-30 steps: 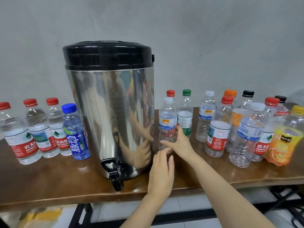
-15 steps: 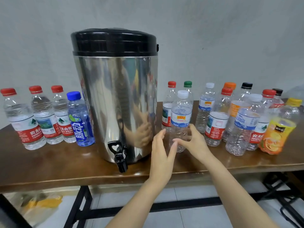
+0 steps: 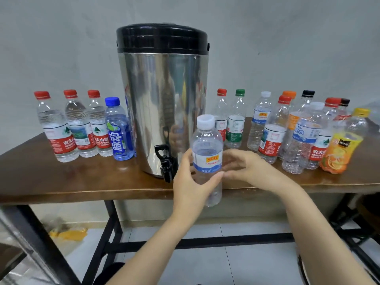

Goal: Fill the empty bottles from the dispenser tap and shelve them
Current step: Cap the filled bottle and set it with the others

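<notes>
Wooden bench (image 3: pixel 61 182) bears the steel dispenser (image 3: pixel 162 99), the empty bottle (image 3: pixel 206 145) hangs over its near edge with left hand (image 3: pixel 191 182) curled round its lower half and right hand (image 3: pixel 244 167) slack-fingered beside it, and, gripped one-handed, it may slip short of the tap (image 3: pixel 165 167).

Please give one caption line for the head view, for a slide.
Left hand grips a white-capped bottle beside the black tap of the steel dispenser; right hand hovers close.
</notes>
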`<state>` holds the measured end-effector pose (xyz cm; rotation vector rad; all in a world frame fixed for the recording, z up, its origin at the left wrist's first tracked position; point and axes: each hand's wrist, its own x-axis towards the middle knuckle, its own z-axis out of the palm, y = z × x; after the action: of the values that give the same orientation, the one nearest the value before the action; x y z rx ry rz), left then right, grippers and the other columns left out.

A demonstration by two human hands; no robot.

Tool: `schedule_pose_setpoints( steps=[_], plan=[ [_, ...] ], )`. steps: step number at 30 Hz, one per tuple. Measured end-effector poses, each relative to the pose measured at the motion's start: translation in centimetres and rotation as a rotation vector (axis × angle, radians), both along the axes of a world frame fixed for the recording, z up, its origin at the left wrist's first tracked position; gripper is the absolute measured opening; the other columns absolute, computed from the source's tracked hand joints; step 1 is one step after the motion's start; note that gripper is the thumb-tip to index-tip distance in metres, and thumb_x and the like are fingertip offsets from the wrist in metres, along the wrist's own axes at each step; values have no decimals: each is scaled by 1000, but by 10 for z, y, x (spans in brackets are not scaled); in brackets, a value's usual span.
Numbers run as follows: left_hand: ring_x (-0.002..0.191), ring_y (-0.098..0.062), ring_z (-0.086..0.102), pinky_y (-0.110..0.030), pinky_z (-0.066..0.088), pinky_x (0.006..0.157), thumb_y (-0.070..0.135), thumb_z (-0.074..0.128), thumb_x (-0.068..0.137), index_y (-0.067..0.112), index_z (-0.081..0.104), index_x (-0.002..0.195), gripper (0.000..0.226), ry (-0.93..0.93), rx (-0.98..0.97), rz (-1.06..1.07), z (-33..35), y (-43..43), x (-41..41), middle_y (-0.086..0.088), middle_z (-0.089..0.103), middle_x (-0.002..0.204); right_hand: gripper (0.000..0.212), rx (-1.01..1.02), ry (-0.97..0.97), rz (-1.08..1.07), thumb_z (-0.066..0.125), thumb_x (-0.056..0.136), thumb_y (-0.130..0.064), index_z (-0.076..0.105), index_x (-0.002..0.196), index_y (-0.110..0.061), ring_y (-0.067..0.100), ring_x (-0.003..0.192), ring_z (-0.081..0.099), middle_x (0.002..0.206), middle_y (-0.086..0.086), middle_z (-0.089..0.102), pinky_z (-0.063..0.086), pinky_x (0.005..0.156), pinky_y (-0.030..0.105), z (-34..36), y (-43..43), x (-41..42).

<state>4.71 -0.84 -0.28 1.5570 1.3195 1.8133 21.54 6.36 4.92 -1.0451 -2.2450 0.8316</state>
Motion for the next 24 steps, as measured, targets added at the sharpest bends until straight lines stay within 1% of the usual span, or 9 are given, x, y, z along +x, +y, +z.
schedule_pose_setpoints(
  steps=[3, 6, 8, 10, 14, 17, 20, 22, 24],
  plan=[
    [105, -1, 60, -13, 48, 85, 24, 89, 70, 44, 49, 123, 69, 78, -46, 13, -14, -23, -15, 20, 64, 115, 16, 192, 88, -132, 56, 98, -17, 66, 105, -28, 4, 81, 67, 93, -10, 71, 55, 74, 21, 25, -17, -13],
    [112, -2, 59, -20, 49, 90, 38, 87, 67, 50, 46, 128, 74, 166, -99, 48, -33, -35, -29, 21, 63, 119, 37, 300, 136, -139, 37, 98, -47, 64, 86, -24, 11, 63, 60, 67, -9, 63, 46, 58, 26, 46, -44, -39],
    [114, -2, 57, -30, 52, 93, 51, 79, 64, 54, 42, 131, 77, 217, -145, 90, -45, -41, -37, 23, 61, 120, 60, 462, -116, -157, 22, 86, -71, 55, 75, -23, 13, 64, 53, 63, -5, 56, 37, 55, 30, 49, -56, -54],
    [116, -3, 55, -34, 52, 93, 54, 75, 62, 55, 40, 131, 77, 245, -170, 130, -54, -46, -43, 26, 59, 120, 72, 648, -400, -244, 8, 74, -80, 50, 70, -21, 17, 67, 50, 65, -5, 52, 28, 51, 30, 43, -62, -68],
    [115, -5, 57, -34, 54, 92, 43, 74, 65, 55, 39, 128, 74, 223, -178, 139, -62, -53, -53, 25, 58, 122, 62, 601, -533, -306, 24, 79, -81, 28, 63, -21, 22, 68, 43, 61, -5, 34, 25, 52, 32, 28, -65, -90],
    [110, -2, 60, -30, 55, 88, 45, 76, 65, 52, 43, 124, 68, 161, -197, 140, -66, -55, -53, 22, 61, 118, 61, 622, -435, -299, 41, 89, -71, 25, 60, -20, 24, 62, 40, 55, -4, 29, 18, 46, 27, 13, -65, -103],
    [102, -1, 65, -25, 54, 83, 54, 81, 59, 47, 53, 116, 64, 106, -206, 130, -69, -57, -58, 23, 68, 108, 58, 869, -262, -238, 49, 86, -66, 32, 56, -20, 21, 46, 32, 46, -6, 24, 9, 42, 21, 3, -65, -112],
    [99, -5, 68, -24, 54, 82, 49, 85, 58, 42, 57, 114, 63, 69, -222, 60, -72, -57, -64, 19, 71, 104, 54, 773, -310, -127, 48, 89, -65, 49, 64, -17, 22, 54, 42, 52, -2, 42, 22, 44, 24, 3, -61, -112],
    [99, -8, 69, -23, 55, 82, 46, 86, 58, 38, 59, 115, 64, 52, -245, 6, -74, -57, -72, 17, 72, 104, 48, 601, -398, 54, 48, 92, -62, 63, 83, -17, 20, 70, 50, 69, -1, 56, 39, 59, 31, 10, -60, -106]
  ],
)
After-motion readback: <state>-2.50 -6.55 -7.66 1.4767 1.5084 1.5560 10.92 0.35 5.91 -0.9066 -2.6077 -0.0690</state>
